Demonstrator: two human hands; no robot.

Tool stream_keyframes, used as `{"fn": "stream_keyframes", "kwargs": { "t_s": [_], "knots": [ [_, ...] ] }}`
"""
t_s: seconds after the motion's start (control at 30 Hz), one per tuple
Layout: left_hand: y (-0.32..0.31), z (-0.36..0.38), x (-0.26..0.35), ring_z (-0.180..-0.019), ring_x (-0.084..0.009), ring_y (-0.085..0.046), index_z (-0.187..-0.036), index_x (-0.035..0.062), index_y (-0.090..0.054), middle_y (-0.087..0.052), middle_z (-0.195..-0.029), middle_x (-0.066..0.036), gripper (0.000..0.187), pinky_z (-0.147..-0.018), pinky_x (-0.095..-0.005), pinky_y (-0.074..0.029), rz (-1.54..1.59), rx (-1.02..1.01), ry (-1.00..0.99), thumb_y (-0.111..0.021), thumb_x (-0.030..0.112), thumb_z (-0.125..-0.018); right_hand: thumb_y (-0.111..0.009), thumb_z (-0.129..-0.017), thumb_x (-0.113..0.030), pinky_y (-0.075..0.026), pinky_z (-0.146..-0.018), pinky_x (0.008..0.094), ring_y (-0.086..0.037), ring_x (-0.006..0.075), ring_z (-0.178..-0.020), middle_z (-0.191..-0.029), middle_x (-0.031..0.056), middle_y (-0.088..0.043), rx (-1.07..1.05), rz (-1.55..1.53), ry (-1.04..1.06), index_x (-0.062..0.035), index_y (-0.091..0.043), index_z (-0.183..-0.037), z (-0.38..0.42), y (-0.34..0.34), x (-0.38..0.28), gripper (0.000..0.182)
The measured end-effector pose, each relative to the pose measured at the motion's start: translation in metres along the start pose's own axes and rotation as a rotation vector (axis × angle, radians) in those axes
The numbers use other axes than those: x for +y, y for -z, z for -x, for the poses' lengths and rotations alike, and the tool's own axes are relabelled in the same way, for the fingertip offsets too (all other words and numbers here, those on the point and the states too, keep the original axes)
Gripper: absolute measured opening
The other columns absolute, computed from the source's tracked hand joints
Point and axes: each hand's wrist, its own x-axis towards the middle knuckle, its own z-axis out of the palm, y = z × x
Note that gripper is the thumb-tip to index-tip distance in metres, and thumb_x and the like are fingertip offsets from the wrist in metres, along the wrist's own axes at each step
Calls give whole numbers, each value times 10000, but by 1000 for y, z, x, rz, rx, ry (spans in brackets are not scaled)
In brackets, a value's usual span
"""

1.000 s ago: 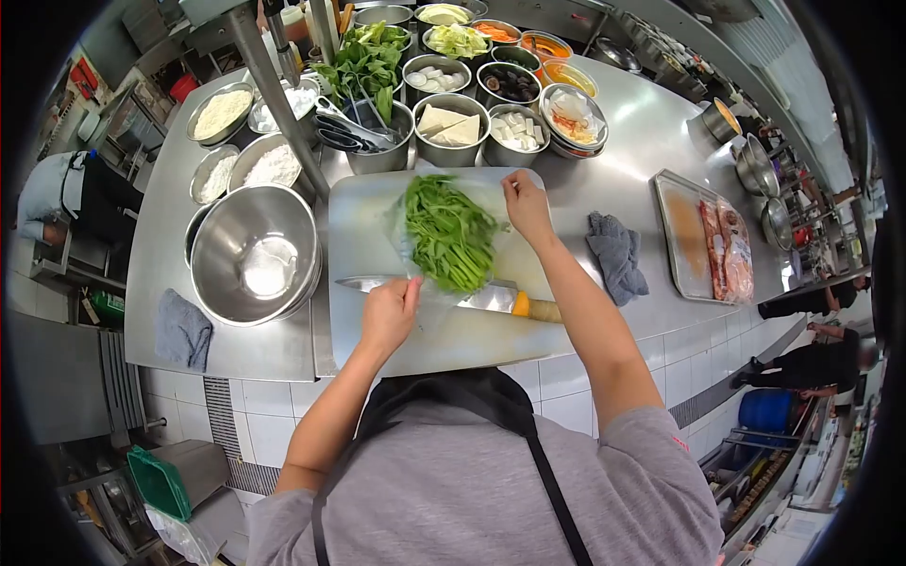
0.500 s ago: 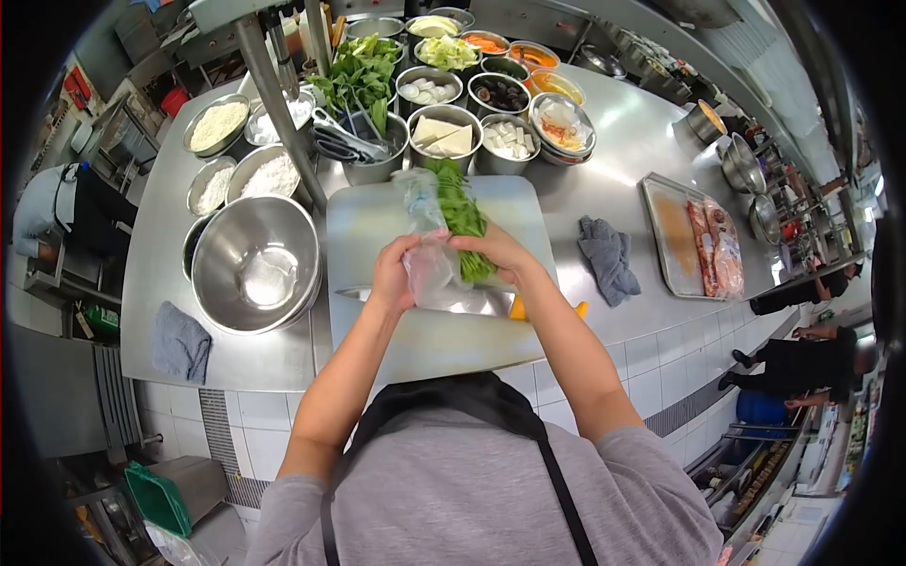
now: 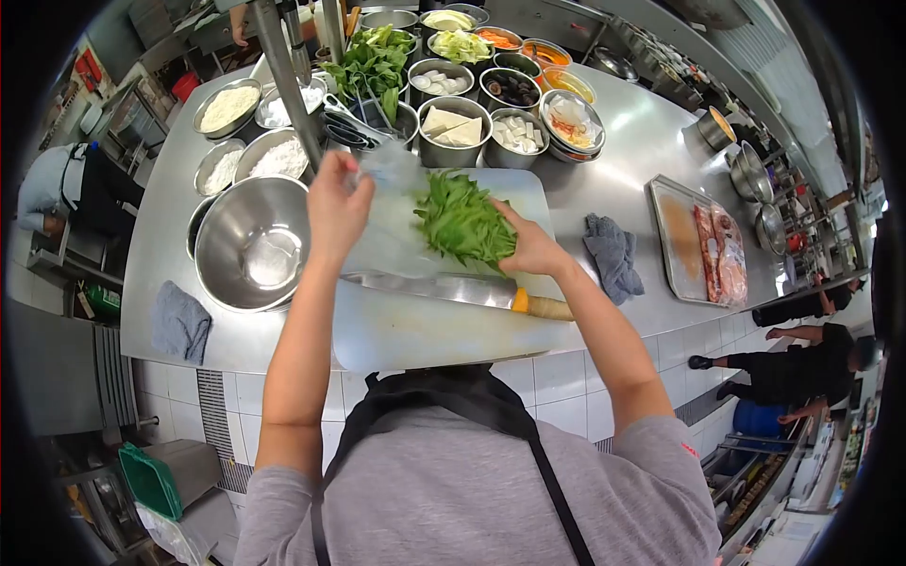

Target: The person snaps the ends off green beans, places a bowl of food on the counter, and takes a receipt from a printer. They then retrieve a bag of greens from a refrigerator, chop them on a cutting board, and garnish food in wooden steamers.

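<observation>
A loose bunch of green leaves [image 3: 462, 219] lies on the pale cutting board [image 3: 415, 335], and my right hand [image 3: 533, 243] holds it at its right side. My left hand [image 3: 338, 208] is raised over the board's left edge, its fingers closed on a clear plastic bag [image 3: 392, 170] that is blurred by motion. Below the leaves rests a wide knife [image 3: 444, 287], its blade to the left and its yellow-collared handle under my right forearm.
An empty steel bowl [image 3: 253, 243] stands left of the board, near a grey cloth [image 3: 181, 323]. Food containers [image 3: 455, 134] line the back. Another cloth [image 3: 613, 255] and a meat tray [image 3: 681, 247] are right. Co-workers stand at both sides.
My left hand has moved left and up with the bag, away from the leaves. The leaves are out of the bag and spread wider under my right hand.
</observation>
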Motion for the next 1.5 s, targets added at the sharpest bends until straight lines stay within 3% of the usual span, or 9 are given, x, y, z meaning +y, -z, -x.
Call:
{"fn": "stream_keyframes", "kwargs": {
  "t_s": [0.23,0.47,0.6,0.73,0.87,1.03,1.17,1.2,1.5],
  "knots": [
    [60,-5,87,-622,-83,-434,-726,12,-481,-469,-661,-22,114,-529,-208,-337,-20,171,-476,-422,-73,-678,-721,-559,-219,-362,-913,386,-431,327,-1110,-1248,178,-399,-361,702,-4,-239,-147,-1354,-22,-7,-23,981],
    [100,98,99,-627,-74,-359,-836,8,-475,-457,-745,-16,182,-582,-207,-320,-16,32,2,-487,-2,-655,-754,-574,-259,-342,-924,453,-389,347,-1130,-1231,166,-405,-105,945,123,-207,-208,-1344,9,8,-59,946],
    [111,186,80,-659,-86,-369,-846,30,-463,-433,-808,-23,261,-597,-203,-323,73,242,170,-502,-59,-604,-724,-643,-182,-409,-875,386,-432,257,-1112,-1253,127,-396,-152,284,489,-91,-312,-1294,25,-47,-99,776],
    [103,244,77,-781,-105,-436,-905,36,-488,-437,-963,-80,253,-682,-210,-369,104,732,-57,-472,-40,-664,-708,-647,-66,-430,-829,303,-517,201,-984,-1106,68,-522,-819,-833,-17,-79,-493,-1141,77,-194,-120,539],
    [140,290,80,-1017,-164,-474,-1112,51,-458,-410,-1184,-112,349,-804,-268,-412,416,427,311,-401,92,-770,-706,-619,-34,-439,-785,285,-533,196,-928,-1007,70,-559,-905,-618,37,-61,-566,-982,91,-267,-158,390],
    [214,395,34,-825,-137,-508,-954,37,-555,-525,-941,-52,257,-684,-259,-429,453,738,606,-416,135,-761,-690,-613,-53,-420,-720,322,-516,251,-828,-871,107,-512,-619,76,1084,-90,-622,-853,111,-372,-189,252],
    [360,510,-51,-498,-122,-427,-675,88,-540,-477,-618,-1,128,-434,-276,-350,-8,1347,791,-459,170,-731,-676,-663,-83,-430,-705,308,-515,250,-811,-946,118,-487,-794,-56,1037,-94,-631,-897,125,-473,-214,238],
    [420,540,-72,-498,-146,-446,-698,78,-537,-487,-617,-12,134,-436,-295,-360,535,1573,771,-443,168,-731,-671,-679,-89,-437,-691,307,-520,250,-799,-940,116,-488,-868,-135,937,-84,-630,-888,125,-506,-221,212],
    [879,659,-246,-824,-196,-527,-1128,54,-457,-534,-952,-103,368,-688,-334,-442,287,1767,606,-497,36,-763,-624,-725,-262,-466,-735,354,-585,297,-814,-860,130,-615,-1023,574,431,-93,-634,-913,71,-736,-54,253]
  ]
}}
